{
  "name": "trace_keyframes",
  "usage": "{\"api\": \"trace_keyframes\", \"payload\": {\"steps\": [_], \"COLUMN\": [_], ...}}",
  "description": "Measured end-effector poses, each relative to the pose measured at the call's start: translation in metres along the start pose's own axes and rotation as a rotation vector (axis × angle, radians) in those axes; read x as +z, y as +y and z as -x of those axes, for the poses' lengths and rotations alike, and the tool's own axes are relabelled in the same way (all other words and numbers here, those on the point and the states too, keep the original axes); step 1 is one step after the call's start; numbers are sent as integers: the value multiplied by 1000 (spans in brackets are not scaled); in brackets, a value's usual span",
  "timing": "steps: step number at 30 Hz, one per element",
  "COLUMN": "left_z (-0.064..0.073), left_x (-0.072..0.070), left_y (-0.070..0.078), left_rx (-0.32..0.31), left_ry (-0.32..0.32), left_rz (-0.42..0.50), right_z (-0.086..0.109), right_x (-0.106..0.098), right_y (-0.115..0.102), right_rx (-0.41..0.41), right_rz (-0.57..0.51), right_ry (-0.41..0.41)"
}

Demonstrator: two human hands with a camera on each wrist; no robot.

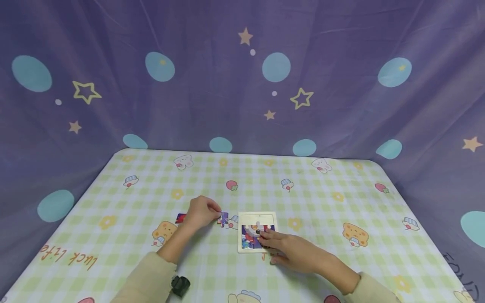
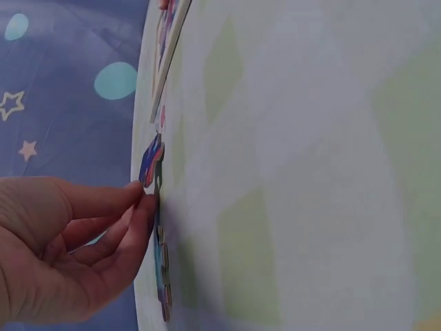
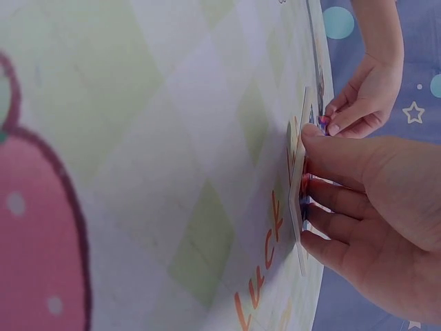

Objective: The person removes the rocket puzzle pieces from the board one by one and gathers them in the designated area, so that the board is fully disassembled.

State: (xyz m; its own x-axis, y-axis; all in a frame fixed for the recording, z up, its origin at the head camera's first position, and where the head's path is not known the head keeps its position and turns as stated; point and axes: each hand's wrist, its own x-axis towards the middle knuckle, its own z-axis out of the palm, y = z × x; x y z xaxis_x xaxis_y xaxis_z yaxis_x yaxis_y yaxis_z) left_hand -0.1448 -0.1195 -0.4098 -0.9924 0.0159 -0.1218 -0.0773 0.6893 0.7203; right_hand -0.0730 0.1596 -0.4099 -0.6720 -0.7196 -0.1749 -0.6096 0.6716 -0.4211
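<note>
Cream tray (image 1: 249,219) is holding pcs (image 1: 248,241) nr-edge, far edge bare; L hand (image 1: 201,213) pinching loose pc (image 1: 223,217), R hand (image 1: 294,251) resting, fingers apart.

A gap borders the tray (image 1: 250,219), opposite the blocking right hand (image 1: 294,251).

The puzzle piece (image 1: 225,216) I pinch looks glossy-faced, the tray (image 1: 249,219) to its right smooth, pale wood, and the far backdrop (image 1: 227,101) creased, matt cloth.

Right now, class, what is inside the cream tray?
Picture pieces lie in the tray; its far strip looks bare. The right hand hides what lies beneath.
</note>
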Motion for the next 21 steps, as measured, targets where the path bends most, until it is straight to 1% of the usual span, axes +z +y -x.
{"api": "trace_keyframes", "payload": {"steps": [5,8,15,21], "left_z": [0,1,3,3], "left_x": [2,1,1,1], "left_y": [0,2,4,4], "left_rx": [23,17,51,59], "left_ry": [1,-12,-24,-28], "left_rz": [-44,-56,-86,-110], "right_z": [0,0,0,0], "right_x": [0,0,0,0], "right_y": [0,-1,0,0], "right_rx": [0,1,-5,-4], "right_rz": [1,2,6,2], "right_ry": [-1,0,5,-1]}}
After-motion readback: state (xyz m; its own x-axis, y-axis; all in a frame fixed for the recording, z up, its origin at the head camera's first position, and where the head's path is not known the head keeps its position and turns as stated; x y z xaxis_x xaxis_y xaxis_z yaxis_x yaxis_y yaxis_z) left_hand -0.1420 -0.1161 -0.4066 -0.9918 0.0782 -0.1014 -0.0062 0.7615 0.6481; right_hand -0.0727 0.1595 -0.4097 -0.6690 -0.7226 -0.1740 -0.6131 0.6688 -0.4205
